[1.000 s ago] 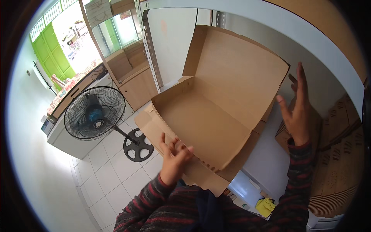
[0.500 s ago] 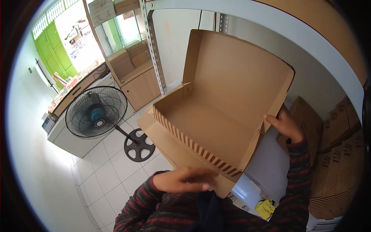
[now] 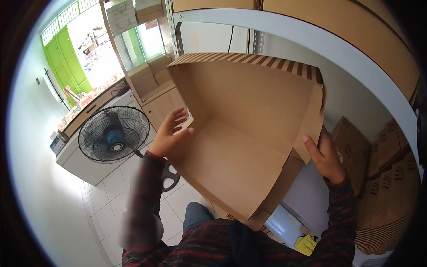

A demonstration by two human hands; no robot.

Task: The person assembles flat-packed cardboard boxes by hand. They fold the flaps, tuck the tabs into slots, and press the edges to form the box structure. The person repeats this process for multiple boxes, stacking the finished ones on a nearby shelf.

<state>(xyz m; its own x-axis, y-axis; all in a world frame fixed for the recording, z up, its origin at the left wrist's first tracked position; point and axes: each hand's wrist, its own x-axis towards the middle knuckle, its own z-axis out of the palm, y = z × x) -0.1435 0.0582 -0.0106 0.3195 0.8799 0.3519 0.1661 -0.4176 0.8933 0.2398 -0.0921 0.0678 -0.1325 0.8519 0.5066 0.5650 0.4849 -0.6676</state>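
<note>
A brown cardboard box [image 3: 227, 155] stands open and tilted in front of me. Brown stripes run along the upper edge of its raised lid. My right hand [image 3: 327, 155] grips the right side by a corner flap, thumb on the near face and fingers mostly hidden behind. At the left side, my left hand [image 3: 171, 133] is beside a small corner flap, its fingers apart and the thumb against the box. Whether the left palm presses on the cardboard I cannot tell.
A black standing fan [image 3: 114, 135] is on the tiled floor [image 3: 106, 209] at left, near a white counter [image 3: 82, 162]. Flattened brown boxes [image 3: 387, 191] are stacked at right. A grey shelf beam [image 3: 284, 22] arches overhead, and a yellow cloth [image 3: 306, 244] lies low at right.
The box has tipped, bringing a striped edge to the top. My left hand has moved from the near edge up to the box's left side. The right hand keeps its grip.
</note>
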